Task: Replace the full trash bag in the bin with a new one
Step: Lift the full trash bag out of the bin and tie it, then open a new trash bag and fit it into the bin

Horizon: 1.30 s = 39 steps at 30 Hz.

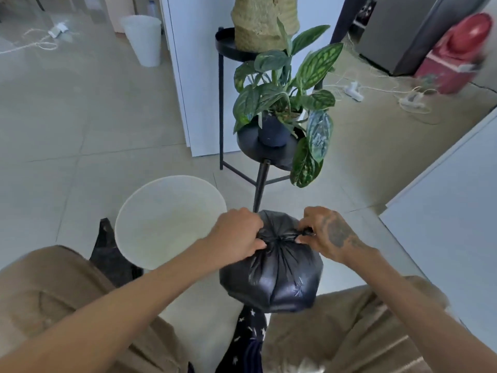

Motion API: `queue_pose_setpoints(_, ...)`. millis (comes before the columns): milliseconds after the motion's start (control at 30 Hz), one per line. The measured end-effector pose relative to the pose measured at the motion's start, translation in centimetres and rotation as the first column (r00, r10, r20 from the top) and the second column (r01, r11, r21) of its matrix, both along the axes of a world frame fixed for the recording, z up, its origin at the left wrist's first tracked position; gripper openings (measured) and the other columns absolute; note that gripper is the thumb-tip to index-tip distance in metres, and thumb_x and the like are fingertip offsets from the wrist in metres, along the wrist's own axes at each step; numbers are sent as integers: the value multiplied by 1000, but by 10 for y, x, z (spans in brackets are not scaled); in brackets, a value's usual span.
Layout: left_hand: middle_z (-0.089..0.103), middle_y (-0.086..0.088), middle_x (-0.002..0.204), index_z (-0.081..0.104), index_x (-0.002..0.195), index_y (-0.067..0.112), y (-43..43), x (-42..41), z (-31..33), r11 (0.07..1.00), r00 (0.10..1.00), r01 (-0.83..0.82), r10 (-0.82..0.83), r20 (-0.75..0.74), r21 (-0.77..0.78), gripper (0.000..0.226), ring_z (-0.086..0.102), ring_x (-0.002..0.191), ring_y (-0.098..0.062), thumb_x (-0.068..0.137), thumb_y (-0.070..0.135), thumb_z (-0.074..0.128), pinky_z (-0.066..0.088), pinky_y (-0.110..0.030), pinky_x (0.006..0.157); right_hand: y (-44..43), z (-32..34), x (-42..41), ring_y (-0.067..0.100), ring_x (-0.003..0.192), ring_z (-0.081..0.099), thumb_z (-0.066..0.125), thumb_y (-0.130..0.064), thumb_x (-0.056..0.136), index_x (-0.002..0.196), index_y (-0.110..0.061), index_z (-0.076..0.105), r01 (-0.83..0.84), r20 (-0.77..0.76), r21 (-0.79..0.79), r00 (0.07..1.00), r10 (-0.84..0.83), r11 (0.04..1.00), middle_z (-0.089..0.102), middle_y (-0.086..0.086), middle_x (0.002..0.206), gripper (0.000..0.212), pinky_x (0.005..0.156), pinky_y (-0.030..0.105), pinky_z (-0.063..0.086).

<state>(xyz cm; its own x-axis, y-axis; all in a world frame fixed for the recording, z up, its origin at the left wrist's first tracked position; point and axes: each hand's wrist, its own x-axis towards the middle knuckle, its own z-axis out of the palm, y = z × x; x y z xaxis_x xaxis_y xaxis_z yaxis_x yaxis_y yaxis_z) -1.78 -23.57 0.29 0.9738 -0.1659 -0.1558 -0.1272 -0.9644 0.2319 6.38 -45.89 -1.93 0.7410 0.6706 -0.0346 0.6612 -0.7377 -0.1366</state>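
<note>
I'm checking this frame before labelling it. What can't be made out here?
- Head view: the knot on the full black bag, covered by the left hand and right hand.
- Black item behind the white bin, partly hidden.
- Red object, blurred, at the edge.

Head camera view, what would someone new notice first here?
Low in the middle, the left hand and right hand pinch the knotted neck of a full black trash bag. Just left of it stands a white bin, unlined. Behind them, a leafy potted plant sits on a black stand.
</note>
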Motion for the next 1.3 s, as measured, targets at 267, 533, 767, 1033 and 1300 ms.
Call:
queue_pose_setpoints(267, 70, -18, 98, 61, 80, 8, -33, 39, -122, 937, 949, -272, 223, -224, -218, 16, 66, 94, -36, 94, 14, 55, 46, -35, 71, 4, -114, 44, 27, 109, 51, 54, -23, 95, 105, -18, 73, 26, -59, -211, 997, -40, 977, 59, 5, 113, 21, 88, 27, 35)
queue_pose_setpoints(533, 71, -12, 116, 73, 113, 5, -21, 32, -170, 829, 902, -415, 321, -289, -375, 27, 65, 108, -29, 94, 4, 53, 51, -31, 94, 8, -135, 50, 27, 114, 48, 61, -18, 87, 116, -22, 67, 65, -109, -312, 989, -104, 948, 57, 2, 119, 30, 95, 34, 39)
queue_pose_setpoints(767, 66, -10, 117, 66, 116, 9, -19, 28, -154, 951, 944, -230, 167, -283, -206, 25, 63, 107, -31, 95, 19, 57, 54, -41, 89, 11, -110, 52, 25, 119, 48, 55, -17, 92, 128, -18, 60, 105, -98, -320, 985, -143, 942, 54, 3, 130, 36, 97, 35, 43)
queue_pose_setpoints(1033, 66, -14, 110, 65, 104, 7, -2, 19, -97, 974, 975, -190, 173, -138, -121, 17, 63, 102, -34, 92, 12, 54, 47, -36, 76, 49, -62, 13, 25, 91, 57, 51, -20, 95, 84, -19, 54, 18, -107, -160, 994, -36, 987, 54, -2, 94, 11, 70, 30, 40)
queue_pose_setpoints(1300, 73, -6, 108, 73, 112, 17, 109, -11, -44, 844, 831, -482, 525, 185, -233, 25, 64, 101, -30, 99, 24, 53, 48, -33, 76, 156, -39, 6, 25, 112, 61, 57, -21, 98, 124, -18, 67, 4, -116, 108, 993, 9, 994, 65, 2, 125, 28, 97, 36, 50)
